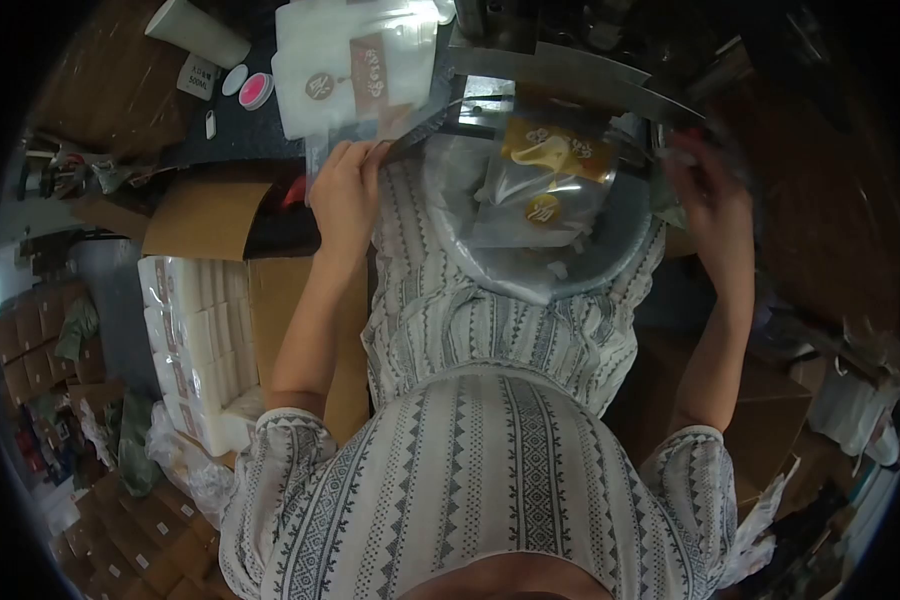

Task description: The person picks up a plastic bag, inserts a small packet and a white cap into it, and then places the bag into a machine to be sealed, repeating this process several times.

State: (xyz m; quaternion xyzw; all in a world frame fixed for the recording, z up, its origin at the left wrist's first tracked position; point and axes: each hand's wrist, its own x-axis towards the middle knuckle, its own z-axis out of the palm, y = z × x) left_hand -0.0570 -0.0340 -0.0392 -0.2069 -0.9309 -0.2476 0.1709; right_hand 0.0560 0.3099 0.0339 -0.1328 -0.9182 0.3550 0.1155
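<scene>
The left hand (pixel 345 195) reaches up to the near edge of the dark table (pixel 240 140), its fingers closed in a pinch on the lower edge of a clear pouch (pixel 322 160). That pouch lies at the front of a stack of white pouches (pixel 360 55) with brown labels, toward the table's near middle. The right hand (pixel 712 190) is raised off to the right, beside the end of a slanted metal plate (pixel 580 68). It is blurred, so I cannot tell how far it is open or whether it has anything in it. Between the two arms, against the patterned dress (pixel 470 330), sits a grey basin (pixel 530 275) with more filled pouches with gold labels (pixel 558 150) lying loose inside. At the far left corner of the table lie a paper cup (pixel 198 32) on its side and a pink lid (pixel 257 90). Beside the person's left arm stands a block of white wrapped packs (pixel 185 330) among cardboard boxes (pixel 205 215). The pinched pouch looks like thin, glossy film: light, limp and likely slippery, apt to fold or slide off its neighbours. A firm pinch at an edge or corner, on the flat seam rather than over the label, seems the surest hold.
</scene>
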